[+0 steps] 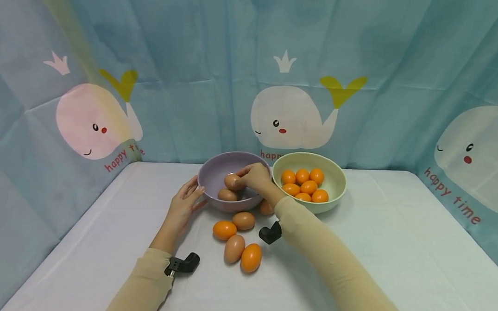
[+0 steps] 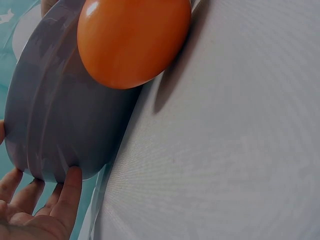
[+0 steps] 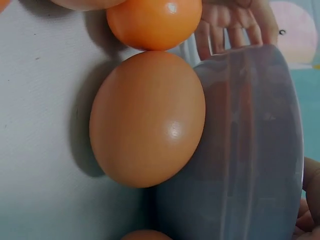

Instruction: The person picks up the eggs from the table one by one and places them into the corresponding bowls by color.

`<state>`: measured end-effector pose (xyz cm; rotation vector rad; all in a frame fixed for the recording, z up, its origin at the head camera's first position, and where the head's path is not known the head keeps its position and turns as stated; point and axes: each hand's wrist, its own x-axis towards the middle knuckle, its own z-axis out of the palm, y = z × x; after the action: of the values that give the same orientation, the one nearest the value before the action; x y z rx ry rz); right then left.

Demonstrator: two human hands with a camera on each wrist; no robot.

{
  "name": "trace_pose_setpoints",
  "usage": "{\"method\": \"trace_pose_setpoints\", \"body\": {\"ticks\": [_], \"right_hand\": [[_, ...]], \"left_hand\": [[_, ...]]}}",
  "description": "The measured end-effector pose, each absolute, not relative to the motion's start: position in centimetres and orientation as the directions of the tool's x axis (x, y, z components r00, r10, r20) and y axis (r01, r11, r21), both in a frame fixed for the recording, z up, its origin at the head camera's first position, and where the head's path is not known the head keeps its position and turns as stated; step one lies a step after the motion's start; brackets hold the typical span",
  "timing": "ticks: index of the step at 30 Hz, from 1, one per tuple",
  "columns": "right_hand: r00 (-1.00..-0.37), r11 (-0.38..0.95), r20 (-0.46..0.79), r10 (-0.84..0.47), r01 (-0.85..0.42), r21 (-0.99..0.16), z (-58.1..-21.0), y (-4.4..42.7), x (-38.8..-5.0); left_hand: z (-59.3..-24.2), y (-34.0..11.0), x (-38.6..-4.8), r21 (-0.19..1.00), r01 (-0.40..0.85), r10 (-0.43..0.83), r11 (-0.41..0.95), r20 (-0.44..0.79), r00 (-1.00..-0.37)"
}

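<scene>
A purple bowl point(image 1: 212, 175) stands at the back of the table with a brown egg point(image 1: 227, 195) lying inside. Over that egg, the fingers of my right hand point(image 1: 256, 177) pinch another brown egg point(image 1: 232, 181) within the bowl. My left hand point(image 1: 184, 204) touches the bowl's left side, its fingertips against the outer wall in the left wrist view. In front of the bowl lie brown eggs point(image 1: 234, 248) and smooth orange eggs point(image 1: 251, 258). One brown egg point(image 3: 147, 120) sits close beside the bowl's wall in the right wrist view.
A pale green bowl point(image 1: 337, 182) holding several orange eggs point(image 1: 309, 187) stands right of the purple one, their rims close together. Behind the white table point(image 1: 403, 241) hangs a blue curtain point(image 1: 202, 51) printed with whales.
</scene>
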<state>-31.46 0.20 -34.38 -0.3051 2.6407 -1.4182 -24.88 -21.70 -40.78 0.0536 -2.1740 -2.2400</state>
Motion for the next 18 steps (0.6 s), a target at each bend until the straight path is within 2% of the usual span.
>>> {"method": "trace_pose_setpoints", "body": {"ticks": [9, 18], "right_hand": [[-0.947, 0.513, -0.097, -0.307, -0.079, -0.855, -34.67, -0.28, -31.92], [-0.943, 0.546, -0.125, -0.307, -0.067, -0.835, -34.94, -0.39, -32.24]], "left_hand": [[-40.69, -21.81, -24.84, 1.0, -0.014, -0.043, -0.027, -0.016, -0.999], [-40.71, -21.7, -24.87, 0.999, -0.007, -0.041, -0.037, -0.009, -0.999]]}}
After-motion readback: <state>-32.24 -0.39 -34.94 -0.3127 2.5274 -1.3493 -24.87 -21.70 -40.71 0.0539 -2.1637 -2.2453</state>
